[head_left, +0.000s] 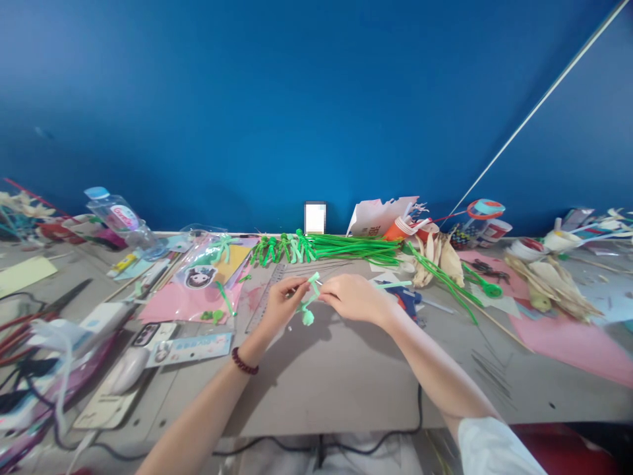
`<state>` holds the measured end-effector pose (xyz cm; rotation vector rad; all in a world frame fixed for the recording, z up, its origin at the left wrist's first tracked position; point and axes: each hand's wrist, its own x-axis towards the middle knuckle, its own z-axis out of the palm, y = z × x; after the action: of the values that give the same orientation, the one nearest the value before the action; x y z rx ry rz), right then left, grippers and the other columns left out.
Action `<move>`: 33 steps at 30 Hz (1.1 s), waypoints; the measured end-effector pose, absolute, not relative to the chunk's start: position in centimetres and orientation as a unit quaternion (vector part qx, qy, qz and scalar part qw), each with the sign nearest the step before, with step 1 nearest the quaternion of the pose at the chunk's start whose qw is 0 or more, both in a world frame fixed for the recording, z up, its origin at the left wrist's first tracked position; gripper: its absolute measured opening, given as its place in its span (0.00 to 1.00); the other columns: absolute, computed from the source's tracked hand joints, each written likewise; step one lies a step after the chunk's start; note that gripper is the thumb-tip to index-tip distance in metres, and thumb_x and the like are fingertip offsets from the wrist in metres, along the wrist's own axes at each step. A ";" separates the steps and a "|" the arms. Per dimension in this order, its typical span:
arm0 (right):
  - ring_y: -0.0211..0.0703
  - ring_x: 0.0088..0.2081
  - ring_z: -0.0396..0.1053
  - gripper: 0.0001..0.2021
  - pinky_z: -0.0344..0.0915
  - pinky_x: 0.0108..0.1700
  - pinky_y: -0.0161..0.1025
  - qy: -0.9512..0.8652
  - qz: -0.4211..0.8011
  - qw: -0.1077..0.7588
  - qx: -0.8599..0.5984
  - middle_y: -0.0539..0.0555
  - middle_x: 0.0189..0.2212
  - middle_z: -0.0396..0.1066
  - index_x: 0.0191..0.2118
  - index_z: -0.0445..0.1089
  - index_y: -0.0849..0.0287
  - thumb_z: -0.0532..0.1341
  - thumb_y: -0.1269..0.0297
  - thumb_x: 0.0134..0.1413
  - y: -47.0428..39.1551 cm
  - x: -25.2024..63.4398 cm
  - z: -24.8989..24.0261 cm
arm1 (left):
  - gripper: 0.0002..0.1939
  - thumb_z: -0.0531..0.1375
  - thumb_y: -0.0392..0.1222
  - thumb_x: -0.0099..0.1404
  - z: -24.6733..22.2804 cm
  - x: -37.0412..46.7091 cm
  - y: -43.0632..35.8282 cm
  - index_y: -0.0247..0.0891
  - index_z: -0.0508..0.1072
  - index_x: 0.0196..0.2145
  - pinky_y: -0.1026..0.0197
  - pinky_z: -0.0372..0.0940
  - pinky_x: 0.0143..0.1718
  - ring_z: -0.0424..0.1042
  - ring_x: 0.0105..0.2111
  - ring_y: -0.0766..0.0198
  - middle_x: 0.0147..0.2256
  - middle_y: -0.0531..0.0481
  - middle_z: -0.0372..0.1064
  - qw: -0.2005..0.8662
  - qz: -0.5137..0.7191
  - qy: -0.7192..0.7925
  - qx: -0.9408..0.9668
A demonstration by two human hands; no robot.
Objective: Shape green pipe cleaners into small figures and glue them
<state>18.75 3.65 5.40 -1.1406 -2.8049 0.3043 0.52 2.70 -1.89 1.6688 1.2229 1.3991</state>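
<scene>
Above the middle of the desk, my left hand (pixel 287 300) pinches a pale green fuzzy piece (pixel 314 290), which looks like bent pipe cleaner. Its curled lower end (pixel 307 316) hangs below the fingertips. My right hand (pixel 353 297) is closed close beside it, thumb and fingers pressed together. A thin light sliver shows at its fingertips, too small to name. Past the right knuckles a straight pale green stem (pixel 398 285) sticks out; whether it runs into the hand cannot be seen. Behind both hands lies a bundle of green pipe cleaner stems (pixel 356 247) with knotted heads (pixel 284 248) at its left end.
A ruler (pixel 267 297) and a clear bag (pixel 198 264) over pink paper lie left. Further left are scissors (pixel 64 297), a bottle (pixel 119 214) and a mouse (pixel 127 371). Right are paper cups (pixel 398 227), dried husks (pixel 438 260) and pink paper (pixel 573 340). A blue wall stands behind.
</scene>
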 end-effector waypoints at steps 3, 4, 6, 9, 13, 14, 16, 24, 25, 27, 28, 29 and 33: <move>0.42 0.34 0.68 0.13 0.50 0.31 0.34 -0.922 0.098 0.043 -0.371 0.55 0.33 0.74 0.33 0.72 0.58 0.51 0.65 0.61 3.2 18.5 5.7 | 0.10 0.58 0.44 0.61 -2.5 0.5 2.7 0.36 0.76 0.29 0.64 0.63 0.28 0.70 0.29 0.64 0.30 0.46 0.73 0.248 0.524 0.459 0.673; 0.41 0.34 0.68 0.13 0.50 0.31 0.34 -0.922 0.096 0.049 -0.372 0.55 0.33 0.74 0.33 0.72 0.58 0.51 0.64 0.61 3.2 18.5 5.7 | 0.09 0.57 0.42 0.61 -2.7 0.5 2.7 0.36 0.76 0.30 0.63 0.63 0.30 0.70 0.30 0.63 0.30 0.46 0.73 0.214 0.514 0.457 0.694; 0.41 0.34 0.68 0.12 0.51 0.31 0.34 -0.920 0.087 0.071 -0.377 0.55 0.33 0.74 0.34 0.72 0.59 0.51 0.65 0.62 3.2 18.5 5.7 | 0.08 0.56 0.38 0.62 -3.1 0.4 2.6 0.37 0.75 0.32 0.63 0.63 0.31 0.70 0.30 0.64 0.30 0.47 0.73 0.133 0.479 0.450 0.742; 0.40 0.36 0.68 0.11 0.52 0.33 0.34 -0.912 0.067 0.117 -0.389 0.54 0.33 0.74 0.34 0.72 0.58 0.52 0.66 0.61 3.9 18.8 5.4 | 0.08 0.55 0.35 0.62 -3.5 0.5 2.4 0.38 0.74 0.34 0.63 0.62 0.31 0.70 0.28 0.64 0.28 0.48 0.72 0.016 0.418 0.413 0.809; 0.40 0.38 0.67 0.10 0.55 0.36 0.33 -0.892 0.080 0.179 -0.407 0.54 0.33 0.74 0.34 0.74 0.58 0.55 0.66 0.59 5.6 19.4 5.0 | 0.08 0.54 0.33 0.62 -3.0 1.1 2.0 0.38 0.73 0.34 0.63 0.64 0.31 0.71 0.29 0.65 0.28 0.48 0.73 -0.036 0.423 0.350 0.835; 0.40 0.37 0.67 0.10 0.55 0.36 0.33 -0.887 0.101 0.194 -0.408 0.53 0.33 0.74 0.33 0.74 0.57 0.55 0.67 0.59 6.0 19.5 4.8 | 0.08 0.54 0.33 0.62 -2.8 1.2 1.9 0.38 0.73 0.34 0.63 0.64 0.31 0.71 0.29 0.65 0.28 0.47 0.73 -0.028 0.442 0.344 0.828; 0.38 0.36 0.68 0.09 0.56 0.35 0.32 -0.878 0.156 0.217 -0.396 0.52 0.33 0.74 0.33 0.74 0.58 0.55 0.68 0.57 6.9 19.8 4.4 | 0.08 0.55 0.34 0.62 -2.5 1.4 1.5 0.37 0.73 0.36 0.64 0.65 0.31 0.71 0.29 0.65 0.29 0.47 0.73 0.005 0.480 0.345 0.807; 0.38 0.33 0.68 0.11 0.53 0.32 0.32 -0.897 0.226 0.165 -0.343 0.53 0.30 0.75 0.31 0.74 0.60 0.55 0.67 0.58 7.1 18.7 3.0 | 0.08 0.55 0.38 0.63 -2.4 0.7 1.8 0.37 0.75 0.34 0.61 0.67 0.36 0.71 0.32 0.64 0.31 0.47 0.73 0.039 0.572 0.462 0.677; 0.38 0.33 0.68 0.11 0.52 0.31 0.33 -0.906 0.207 0.148 -0.340 0.54 0.31 0.75 0.31 0.74 0.60 0.55 0.66 0.59 6.5 18.4 3.1 | 0.08 0.55 0.39 0.63 -2.6 0.6 2.0 0.37 0.75 0.34 0.62 0.67 0.36 0.71 0.32 0.64 0.31 0.47 0.73 0.036 0.572 0.470 0.672; 0.39 0.32 0.67 0.12 0.50 0.30 0.34 -0.920 0.162 0.122 -0.336 0.54 0.31 0.74 0.30 0.73 0.60 0.54 0.64 0.59 5.4 17.9 3.5 | 0.08 0.56 0.39 0.63 -3.1 0.5 2.4 0.37 0.75 0.35 0.62 0.67 0.35 0.71 0.32 0.64 0.32 0.46 0.73 0.019 0.567 0.475 0.673; 0.38 0.32 0.66 0.12 0.49 0.30 0.34 -0.923 0.142 0.114 -0.339 0.54 0.31 0.74 0.30 0.73 0.60 0.54 0.64 0.60 4.8 17.7 3.8 | 0.08 0.56 0.38 0.62 -3.4 0.4 2.6 0.37 0.75 0.35 0.63 0.67 0.34 0.72 0.32 0.64 0.33 0.46 0.73 0.001 0.562 0.469 0.681; 0.38 0.32 0.66 0.12 0.48 0.30 0.34 -0.924 0.123 0.109 -0.344 0.54 0.31 0.73 0.31 0.72 0.60 0.53 0.65 0.60 4.3 17.6 4.1 | 0.07 0.56 0.37 0.62 -3.6 0.3 2.7 0.37 0.74 0.35 0.63 0.66 0.35 0.72 0.33 0.64 0.34 0.45 0.73 -0.019 0.549 0.463 0.695; 0.38 0.32 0.64 0.11 0.47 0.30 0.35 -0.922 0.072 0.110 -0.364 0.55 0.32 0.71 0.33 0.70 0.61 0.52 0.66 0.61 3.3 18.0 5.0 | 0.09 0.54 0.33 0.62 -4.0 0.2 2.8 0.39 0.73 0.37 0.63 0.64 0.32 0.71 0.32 0.63 0.30 0.47 0.72 -0.079 0.440 0.436 0.781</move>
<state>17.96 3.32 4.98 -1.0700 -2.7102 0.2121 0.22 2.80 -4.02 2.5866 1.4421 1.4559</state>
